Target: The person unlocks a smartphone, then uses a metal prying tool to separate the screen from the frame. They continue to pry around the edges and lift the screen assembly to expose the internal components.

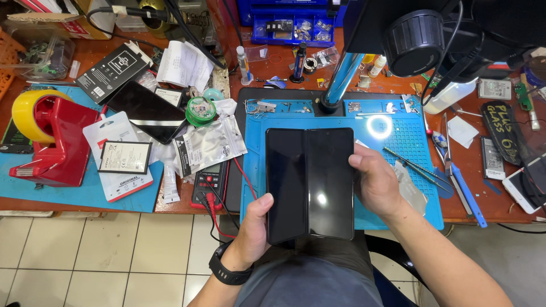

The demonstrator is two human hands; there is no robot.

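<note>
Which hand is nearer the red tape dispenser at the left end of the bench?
The left hand. It grips the bottom left corner of the unfolded phone, on the side of the red tape dispenser. The right hand holds the phone's right edge, farther away.

Seen from above, a left hand (254, 227) and a right hand (375, 182) hold an opened folding phone (310, 182), its dark screen up, over a blue work mat (398, 142). A red tape dispenser (54, 142) and a multimeter (210, 185) sit to the left.
</note>
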